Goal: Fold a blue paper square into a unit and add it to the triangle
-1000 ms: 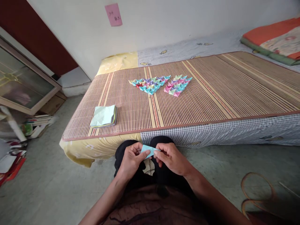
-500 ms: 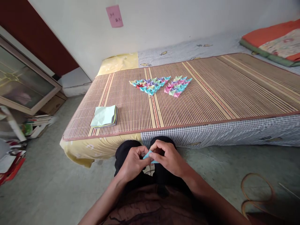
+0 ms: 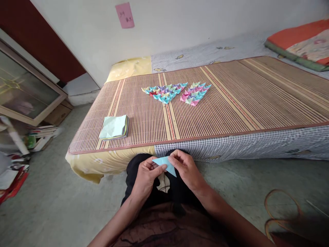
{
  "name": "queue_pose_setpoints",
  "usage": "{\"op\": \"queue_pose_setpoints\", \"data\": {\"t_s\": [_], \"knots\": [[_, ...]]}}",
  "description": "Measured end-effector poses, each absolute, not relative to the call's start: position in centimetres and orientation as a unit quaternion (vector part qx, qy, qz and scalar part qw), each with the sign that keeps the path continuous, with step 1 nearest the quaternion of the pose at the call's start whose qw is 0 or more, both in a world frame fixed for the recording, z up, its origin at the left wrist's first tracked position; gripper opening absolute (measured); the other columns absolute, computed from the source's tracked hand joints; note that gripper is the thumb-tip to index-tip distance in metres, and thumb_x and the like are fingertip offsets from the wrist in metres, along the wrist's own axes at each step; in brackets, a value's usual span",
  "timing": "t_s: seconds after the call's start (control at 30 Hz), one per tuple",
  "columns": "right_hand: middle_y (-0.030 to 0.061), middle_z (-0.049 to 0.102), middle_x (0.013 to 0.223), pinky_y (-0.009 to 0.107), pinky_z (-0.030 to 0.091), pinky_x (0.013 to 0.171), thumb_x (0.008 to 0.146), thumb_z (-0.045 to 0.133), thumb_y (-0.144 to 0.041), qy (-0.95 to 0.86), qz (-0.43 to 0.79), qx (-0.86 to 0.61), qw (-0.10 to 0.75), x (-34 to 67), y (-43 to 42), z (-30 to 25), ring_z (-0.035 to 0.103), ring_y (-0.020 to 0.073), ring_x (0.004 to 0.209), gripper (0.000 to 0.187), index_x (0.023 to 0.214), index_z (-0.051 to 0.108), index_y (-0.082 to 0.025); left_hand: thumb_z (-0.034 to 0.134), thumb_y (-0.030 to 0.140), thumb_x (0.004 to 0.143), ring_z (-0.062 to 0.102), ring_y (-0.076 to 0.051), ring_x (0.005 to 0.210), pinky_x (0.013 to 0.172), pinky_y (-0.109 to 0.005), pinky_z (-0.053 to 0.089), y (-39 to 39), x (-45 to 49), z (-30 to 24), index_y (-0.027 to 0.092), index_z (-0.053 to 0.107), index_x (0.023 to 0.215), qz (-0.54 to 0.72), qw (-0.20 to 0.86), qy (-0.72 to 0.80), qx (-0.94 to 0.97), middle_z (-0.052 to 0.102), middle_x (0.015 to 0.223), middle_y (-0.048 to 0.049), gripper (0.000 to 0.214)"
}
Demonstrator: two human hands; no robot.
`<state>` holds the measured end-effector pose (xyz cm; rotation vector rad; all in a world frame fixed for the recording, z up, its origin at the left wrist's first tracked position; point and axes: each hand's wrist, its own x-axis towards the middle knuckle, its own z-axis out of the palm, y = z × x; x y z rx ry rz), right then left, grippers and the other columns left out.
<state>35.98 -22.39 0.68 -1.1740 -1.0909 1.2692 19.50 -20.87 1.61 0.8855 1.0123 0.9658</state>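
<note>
A light-blue folded paper point(image 3: 167, 164), roughly triangular, is held between my two hands above my knees. My left hand point(image 3: 147, 175) pinches its lower left side, thumb on top. At its upper right edge, the thumb and fingers of my right hand point(image 3: 185, 168) grip it. Beyond, on the bamboo mat point(image 3: 144, 120), lie two groups of small folded paper pieces in many colours: a larger left group point(image 3: 166, 92) and a smaller right group point(image 3: 195, 93). A stack of square paper sheets point(image 3: 113, 127), pale green on top, rests at the mat's near left.
The mat covers a bed with a checked sheet point(image 3: 231, 147) and yellow cloth. A folded orange quilt point(image 3: 295, 37) lies at the far right. A glass-fronted cabinet point(image 3: 25, 82) stands left, with clutter on the floor. A pink note point(image 3: 124, 15) hangs on the wall.
The blue paper has turned and now shows more of its face, pointing down to the right. My right hand has shifted slightly right, toward the paper's upper right edge.
</note>
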Motion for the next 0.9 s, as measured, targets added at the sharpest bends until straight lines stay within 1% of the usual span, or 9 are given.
{"op": "queue_pose_setpoints", "data": {"t_s": [0.1, 0.2, 0.3, 0.4, 0.47, 0.7, 0.77, 0.9], "knots": [[-0.0024, 0.051, 0.07, 0.026, 0.04, 0.057, 0.093, 0.065, -0.044, -0.447, 0.511, -0.503, 0.534, 35.7, -22.4, 0.8, 0.046, 0.0135, 0.063, 0.03, 0.076, 0.057, -0.02, 0.097, 0.034, 0.064, 0.061, -0.012, 0.058, 0.06, -0.022, 0.048, -21.1, 19.7, 1.4, 0.015, 0.078, 0.076, 0.413, 0.67, 0.458, 0.413, 0.073, 0.066, -0.0025, 0.029], [-0.0018, 0.053, 0.07, 0.026, 0.041, 0.057, 0.093, 0.065, -0.042, -0.451, 0.497, -0.506, 0.541, 35.5, -22.5, 0.8, 0.048, 0.0141, 0.064, 0.029, 0.076, 0.057, -0.02, 0.094, 0.039, 0.069, 0.06, -0.013, 0.056, 0.058, -0.024, 0.047, -21.3, 19.5, 1.3, 0.015, 0.077, 0.069, 0.4, 0.636, 0.486, 0.447, 0.072, 0.063, -0.0047, 0.03], [-0.0017, 0.054, 0.07, 0.026, 0.042, 0.058, 0.095, 0.064, -0.041, -0.46, 0.473, -0.507, 0.555, 35.2, -22.7, 0.6, 0.049, 0.0142, 0.064, 0.029, 0.076, 0.057, -0.02, 0.092, 0.042, 0.071, 0.061, -0.015, 0.057, 0.058, -0.025, 0.047, -21.4, 19.3, 1.4, 0.015, 0.075, 0.067, 0.396, 0.618, 0.5, 0.459, 0.073, 0.064, -0.0056, 0.032], [-0.0015, 0.056, 0.071, 0.026, 0.043, 0.058, 0.096, 0.063, -0.04, -0.466, 0.455, -0.506, 0.565, 35.2, -22.8, 0.5, 0.051, 0.0144, 0.064, 0.028, 0.077, 0.057, -0.02, 0.091, 0.043, 0.071, 0.06, -0.015, 0.057, 0.058, -0.025, 0.046, -21.4, 19.5, 1.5, 0.016, 0.074, 0.066, 0.392, 0.614, 0.502, 0.467, 0.071, 0.063, -0.0045, 0.033], [-0.0016, 0.055, 0.071, 0.026, 0.044, 0.058, 0.096, 0.063, -0.041, -0.469, 0.455, -0.505, 0.564, 35.3, -22.8, 0.5, 0.051, 0.0145, 0.064, 0.028, 0.078, 0.057, -0.021, 0.089, 0.043, 0.074, 0.058, -0.014, 0.057, 0.058, -0.025, 0.046, -21.3, 19.6, 1.5, 0.016, 0.074, 0.067, 0.393, 0.611, 0.498, 0.473, 0.07, 0.062, -0.0038, 0.032], [-0.0026, 0.05, 0.067, 0.026, 0.04, 0.054, 0.096, 0.062, -0.044, -0.484, 0.475, -0.506, 0.534, 35.7, -22.8, 0.6, 0.047, 0.0141, 0.059, 0.031, 0.076, 0.052, -0.022, 0.087, 0.04, 0.078, 0.058, -0.013, 0.059, 0.06, -0.024, 0.046, -21.0, 19.2, 1.7, 0.018, 0.071, 0.072, 0.445, 0.603, 0.485, 0.451, 0.069, 0.065, -0.0004, 0.027], [-0.0024, 0.05, 0.068, 0.026, 0.04, 0.054, 0.096, 0.062, -0.045, -0.492, 0.478, -0.506, 0.523, 35.7, -22.8, 0.6, 0.047, 0.0142, 0.06, 0.032, 0.076, 0.052, -0.022, 0.083, 0.042, 0.083, 0.058, -0.014, 0.059, 0.062, -0.024, 0.046, -21.0, 18.9, 1.8, 0.018, 0.07, 0.07, 0.442, 0.585, 0.487, 0.474, 0.068, 0.064, -0.0005, 0.03], [-0.0023, 0.05, 0.068, 0.026, 0.039, 0.055, 0.096, 0.062, -0.045, -0.494, 0.479, -0.502, 0.524, 36.1, -22.6, 0.6, 0.047, 0.0142, 0.06, 0.032, 0.076, 0.053, -0.022, 0.066, 0.048, 0.097, 0.061, -0.017, 0.064, 0.068, -0.027, 0.047, -21.0, 18.7, 2.1, 0.018, 0.071, 0.067, 0.419, 0.544, 0.493, 0.535, 0.069, 0.065, -0.0033, 0.042]]}}
